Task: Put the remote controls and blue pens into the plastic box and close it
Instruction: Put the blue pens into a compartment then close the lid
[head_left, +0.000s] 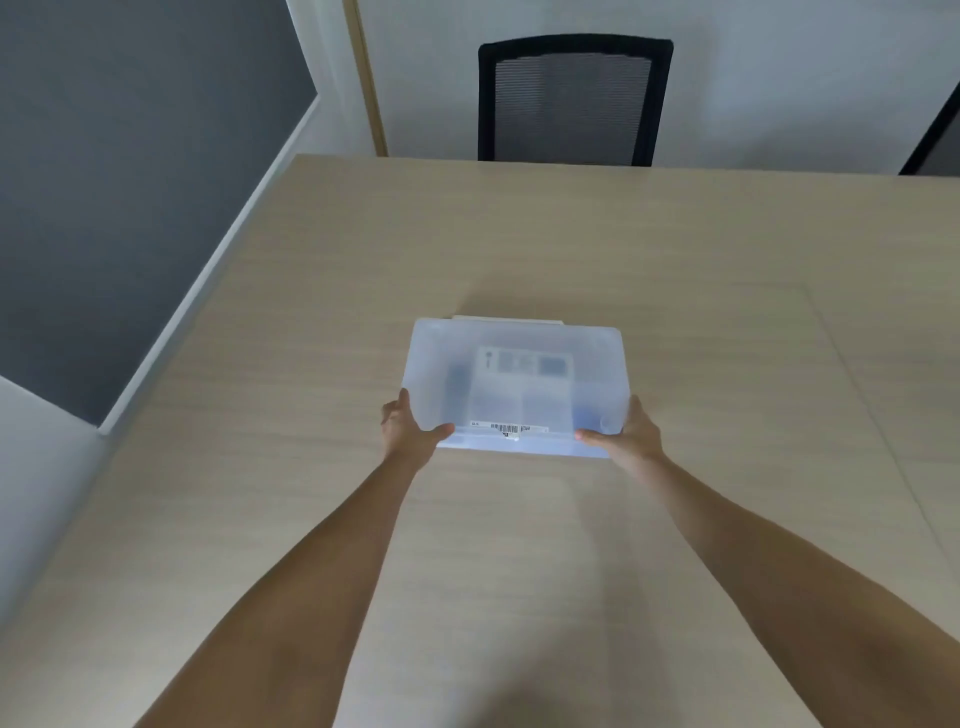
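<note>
A translucent plastic box (519, 384) with its lid on rests on the wooden table (519, 234), a white label and a barcode sticker showing on top. My left hand (410, 428) grips its near left corner, thumb on the lid. At the near right corner my right hand (626, 434) holds it the same way. Dim shapes, one dark and one bluish, show through the plastic; I cannot tell what they are. No remote controls or pens lie outside the box.
A black mesh office chair (574, 98) stands at the table's far edge. Part of another dark chair (935, 140) is at the far right. The table's left edge runs along a grey floor (130, 208).
</note>
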